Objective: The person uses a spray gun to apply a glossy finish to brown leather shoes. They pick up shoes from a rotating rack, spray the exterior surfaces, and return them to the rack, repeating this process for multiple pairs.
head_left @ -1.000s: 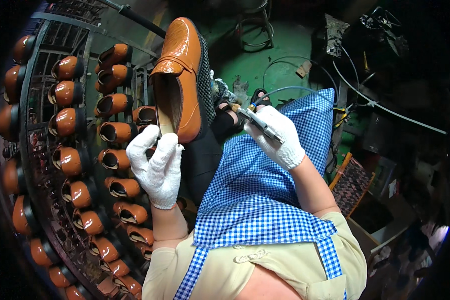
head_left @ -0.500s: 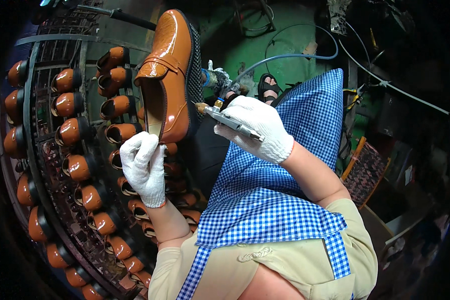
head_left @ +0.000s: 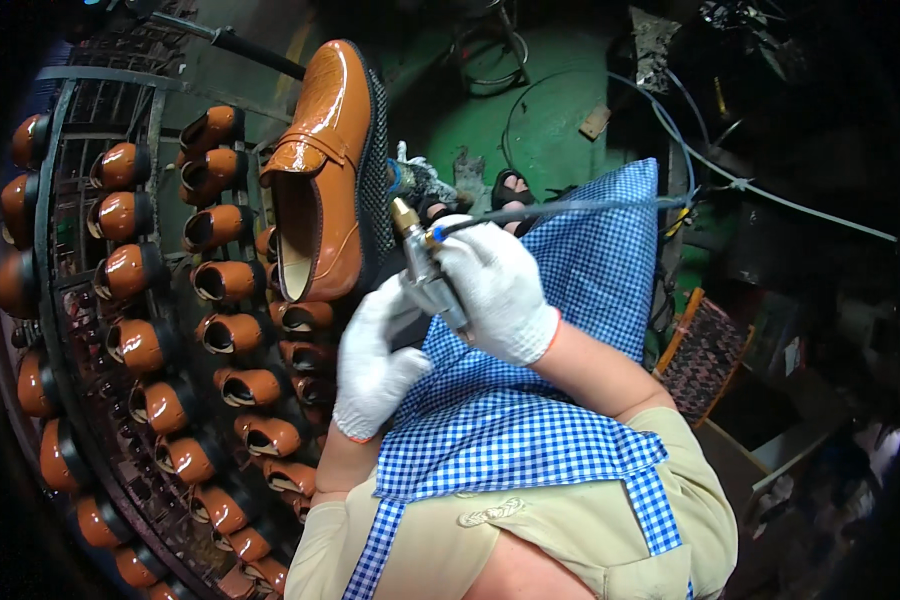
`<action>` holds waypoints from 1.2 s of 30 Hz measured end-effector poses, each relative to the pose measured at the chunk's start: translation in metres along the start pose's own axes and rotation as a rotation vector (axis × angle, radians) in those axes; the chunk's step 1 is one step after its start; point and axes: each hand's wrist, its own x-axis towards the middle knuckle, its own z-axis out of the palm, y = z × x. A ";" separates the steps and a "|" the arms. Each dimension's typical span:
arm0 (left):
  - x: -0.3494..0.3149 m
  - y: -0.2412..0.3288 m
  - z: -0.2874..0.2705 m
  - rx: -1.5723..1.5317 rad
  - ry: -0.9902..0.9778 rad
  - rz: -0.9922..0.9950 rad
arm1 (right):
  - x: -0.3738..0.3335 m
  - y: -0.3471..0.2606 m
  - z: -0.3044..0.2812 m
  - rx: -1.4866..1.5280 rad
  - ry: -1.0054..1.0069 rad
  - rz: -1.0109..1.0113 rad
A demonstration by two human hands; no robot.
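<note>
In my right hand (head_left: 500, 290), gloved in white, is a small metal spray gun (head_left: 425, 275) with a brass nozzle, its tip pointing away from me. A thin hose joins it at a blue fitting. My left hand (head_left: 375, 360), also gloved, is close against the gun's left side, thumb spread from the fingers; whether the fingertips touch the gun I cannot tell. Just beyond the left hand stands a glossy orange-brown loafer (head_left: 320, 200), toe away from me, its dark textured sole facing right. Neither hand touches it, and what supports it is hidden.
At the left, a metal rack (head_left: 100, 360) carries rows of similar shoes (head_left: 230, 281). A bluish hose (head_left: 610, 204) runs right across my checked apron (head_left: 530, 420). A woven-back chair (head_left: 708, 360) stands at the right, and a wire stool (head_left: 490, 60) on the green floor (head_left: 560, 110).
My left hand has left the loafer's heel and moved right to the spray gun. The gun has swung from pointing left at the shoe to pointing away from me.
</note>
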 end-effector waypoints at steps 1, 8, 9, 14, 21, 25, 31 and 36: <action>-0.003 -0.005 0.009 -0.071 -0.048 -0.089 | -0.002 -0.004 0.002 -0.017 -0.012 -0.004; 0.013 -0.047 0.028 -0.262 -0.019 -0.044 | -0.011 -0.019 -0.034 -0.075 -0.177 -0.012; 0.020 -0.033 0.033 -0.389 0.023 -0.129 | -0.008 -0.030 -0.057 -0.045 -0.246 -0.039; 0.023 -0.014 0.005 -0.047 0.038 0.207 | -0.002 -0.048 -0.175 0.856 -0.511 -0.242; 0.049 0.018 0.025 -0.211 -0.084 0.481 | 0.016 -0.037 -0.148 -0.134 -0.164 -0.206; 0.033 0.059 0.063 -0.158 -0.122 0.575 | 0.032 -0.040 -0.102 0.114 -0.035 -0.157; 0.039 0.083 0.103 -0.575 -0.157 0.983 | 0.038 -0.061 -0.133 -0.262 0.274 -0.368; 0.070 -0.017 0.141 0.219 -0.628 0.551 | 0.051 -0.124 -0.174 -0.557 0.360 -0.297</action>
